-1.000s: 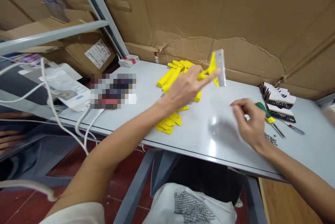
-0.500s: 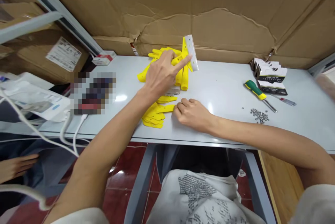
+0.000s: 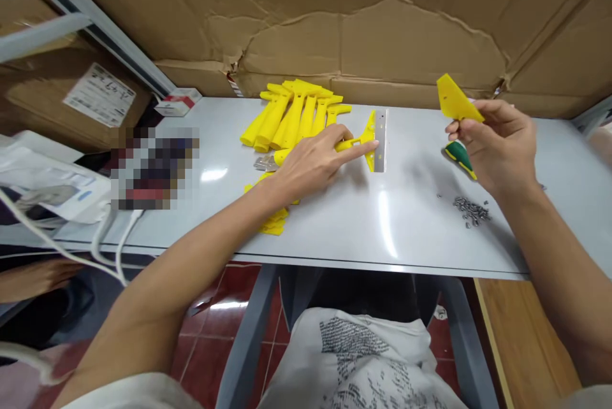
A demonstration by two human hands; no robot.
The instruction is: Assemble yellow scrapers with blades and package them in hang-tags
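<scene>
left hand [image 3: 313, 165] has a snug grip on a yellow scraper [image 3: 369, 140], metal blade [image 3: 381, 155] to the right, kinda mid-table [image 3: 329, 230]. right hand [image 3: 507, 151] is pinching a yellow plate [image 3: 456, 102] up in the air, with a green handle [image 3: 460, 159] and loose screws [image 3: 471, 211] down below.

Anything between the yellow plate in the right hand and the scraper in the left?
Nothing visible in the gap between the yellow plate in the right hand and the scraper. Only the forefinger of the left hand lies over part of the scraper.
</scene>
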